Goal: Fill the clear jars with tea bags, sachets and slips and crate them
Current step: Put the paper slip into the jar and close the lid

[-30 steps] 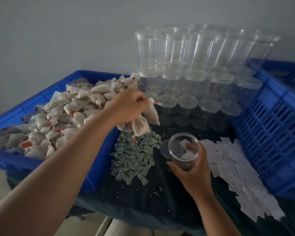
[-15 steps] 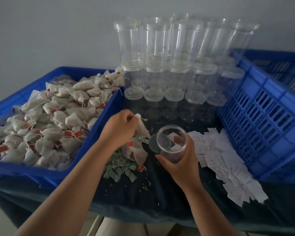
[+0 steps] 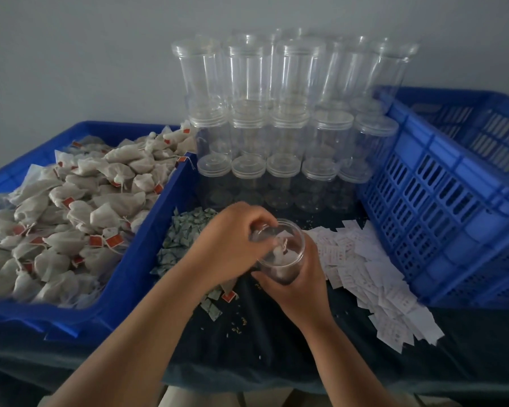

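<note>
Stiff, light, slick clear jar (image 3: 295, 240): right hand (image 3: 304, 284) grip clamped round its wall. Soft, featherweight tea bags (image 3: 278, 255) bunched in left hand (image 3: 232, 245) grip; probably tear easily.

Nothing legible: slips (image 3: 373, 274) right of the right hand's (image 3: 301, 284) grip carry blurred reddish print; tea bag tags (image 3: 113, 240) look plain red.
</note>
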### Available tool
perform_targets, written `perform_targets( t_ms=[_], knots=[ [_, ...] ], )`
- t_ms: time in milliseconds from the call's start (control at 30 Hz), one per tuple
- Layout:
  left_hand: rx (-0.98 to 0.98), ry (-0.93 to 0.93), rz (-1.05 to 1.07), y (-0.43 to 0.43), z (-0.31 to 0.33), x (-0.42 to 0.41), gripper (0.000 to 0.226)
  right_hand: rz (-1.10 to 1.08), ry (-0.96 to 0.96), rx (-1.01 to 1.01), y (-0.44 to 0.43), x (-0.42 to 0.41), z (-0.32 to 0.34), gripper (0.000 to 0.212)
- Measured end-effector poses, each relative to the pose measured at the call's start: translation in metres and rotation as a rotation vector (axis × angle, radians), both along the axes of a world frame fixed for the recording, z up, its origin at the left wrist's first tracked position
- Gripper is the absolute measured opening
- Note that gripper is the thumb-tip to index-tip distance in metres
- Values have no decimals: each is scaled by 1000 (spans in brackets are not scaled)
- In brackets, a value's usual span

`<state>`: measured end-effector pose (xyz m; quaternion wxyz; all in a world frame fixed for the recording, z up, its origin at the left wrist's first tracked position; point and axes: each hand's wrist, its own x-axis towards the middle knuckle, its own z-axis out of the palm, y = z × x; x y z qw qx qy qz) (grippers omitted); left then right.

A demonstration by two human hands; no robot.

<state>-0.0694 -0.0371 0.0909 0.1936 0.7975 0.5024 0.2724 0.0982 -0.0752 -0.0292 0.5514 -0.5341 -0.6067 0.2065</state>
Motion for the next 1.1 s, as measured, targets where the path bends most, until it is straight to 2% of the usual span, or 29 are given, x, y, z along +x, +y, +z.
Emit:
perform_targets(
  t_ms=[67,100,167,233,300,367,433,600,700,767,867,933,967,1000,1033,1100],
  knots=[
    [0,-139,112,7,-2,-14,13,-13,-33,7,0,1,2,89],
    [2,-126,158,10,-6,-25,13,-11,-40,-2,0,2,2,89],
    [-131,87,115,14,-16,-44,21,-5,-46,-16,0,3,1,88],
    [-267,437,4,12,-32,-52,37,-4,-33,-22,0,3,0,88],
    [-194,617,-7,7,-50,-53,42,-7,-28,-23,0,3,-1,91],
    [-23,571,51,3,-61,-53,32,-6,-20,-21,-1,2,-1,91],
    [66,434,89,2,-63,-55,25,-4,-15,-18,-1,2,0,91],
    [-63,-109,279,4,-35,-56,17,1,-34,-35,-1,2,0,89],
    [20,-414,262,-3,0,-51,13,2,-42,-37,0,2,-2,88],
    [55,-393,133,-8,21,-42,14,0,-51,-40,0,2,-2,89],
    [49,-37,-42,-11,33,-14,17,-5,-54,-48,1,2,-3,90],
    [112,238,-46,-8,28,3,20,-4,-58,-39,0,3,-4,90],
    [118,318,-55,-5,23,9,24,-1,-57,-37,0,3,-6,90],
    [79,342,-80,-2,17,13,29,2,-48,-42,-1,2,-6,91],
    [8,275,-99,1,13,15,30,1,-35,-50,-1,1,-7,92],
    [-56,-10,-51,7,12,9,19,-14,-23,-46,-1,-1,-6,95]
  ],
)
